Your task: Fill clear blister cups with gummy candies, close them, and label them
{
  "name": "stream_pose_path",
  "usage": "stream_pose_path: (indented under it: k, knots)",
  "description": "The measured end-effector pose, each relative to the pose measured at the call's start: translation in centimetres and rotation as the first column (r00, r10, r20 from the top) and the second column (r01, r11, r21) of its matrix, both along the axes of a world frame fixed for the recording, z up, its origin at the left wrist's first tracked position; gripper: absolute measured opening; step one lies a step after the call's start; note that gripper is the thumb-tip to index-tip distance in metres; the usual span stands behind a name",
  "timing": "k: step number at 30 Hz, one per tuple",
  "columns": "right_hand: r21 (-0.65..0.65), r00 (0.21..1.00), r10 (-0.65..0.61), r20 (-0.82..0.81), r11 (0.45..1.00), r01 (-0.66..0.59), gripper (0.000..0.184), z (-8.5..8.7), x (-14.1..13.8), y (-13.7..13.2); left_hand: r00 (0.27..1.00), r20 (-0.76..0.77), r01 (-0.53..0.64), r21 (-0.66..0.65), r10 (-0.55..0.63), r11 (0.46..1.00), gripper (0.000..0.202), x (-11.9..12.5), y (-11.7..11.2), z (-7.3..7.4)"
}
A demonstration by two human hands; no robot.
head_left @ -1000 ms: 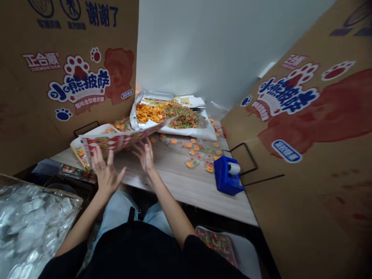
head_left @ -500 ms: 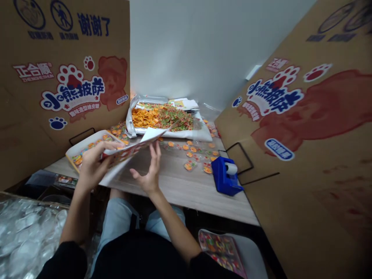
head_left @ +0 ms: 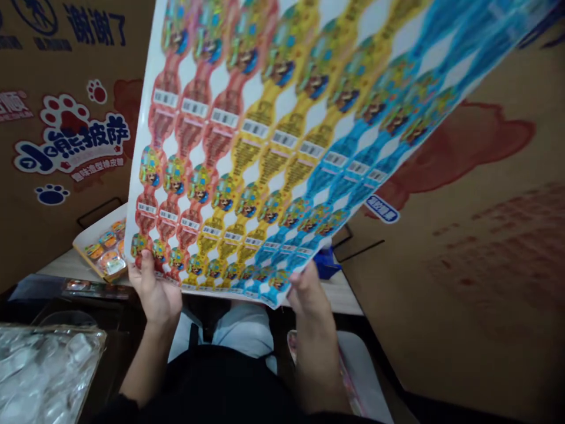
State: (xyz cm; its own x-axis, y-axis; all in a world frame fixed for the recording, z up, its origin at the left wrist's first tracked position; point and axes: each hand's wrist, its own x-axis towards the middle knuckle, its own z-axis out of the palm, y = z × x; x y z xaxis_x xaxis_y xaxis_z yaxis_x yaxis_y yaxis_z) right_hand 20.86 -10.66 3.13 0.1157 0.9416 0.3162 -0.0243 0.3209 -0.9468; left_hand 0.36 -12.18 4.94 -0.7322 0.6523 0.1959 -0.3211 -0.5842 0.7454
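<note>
A large glossy printed sheet [head_left: 273, 135] fills the upper middle of the view, tilted up towards me. It carries rows of wavy label shapes in red, yellow and blue, with barcodes and cartoon pictures. My left hand [head_left: 154, 291] grips its lower left corner, and my right hand [head_left: 306, 294] holds its lower edge further right. The sheet hides most of the table and whatever lies on it.
A white tray [head_left: 103, 250] of packaged sweets stands on the table's left, and a blue tape dispenser [head_left: 327, 265] shows behind the sheet. Printed cardboard panels [head_left: 459, 235] rise on the right. A transparent bag of plastic pieces [head_left: 44, 377] sits at lower left.
The sheet has swung up from the table and opened out towards me, now held by both hands. It covers the spread of sweets seen earlier.
</note>
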Motion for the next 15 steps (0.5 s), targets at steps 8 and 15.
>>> stream_pose_path:
  k: [8, 15]
  knots:
    - [0.112, 0.961, -0.249, 0.121, 0.965, 0.236, 0.040, 3.2, 5.1, -0.3, 0.734, -0.598, 0.351, -0.071, -0.321, 0.934, 0.077, -4.7, 1.2, 2.4]
    - [0.408, 0.866, -0.500, -0.008, 0.789, 0.459, 0.040, 9.5, 7.0, 0.5, 0.523, -0.847, 0.257, 0.054, -0.092, 0.965, 0.055, -3.4, 1.3, 9.5]
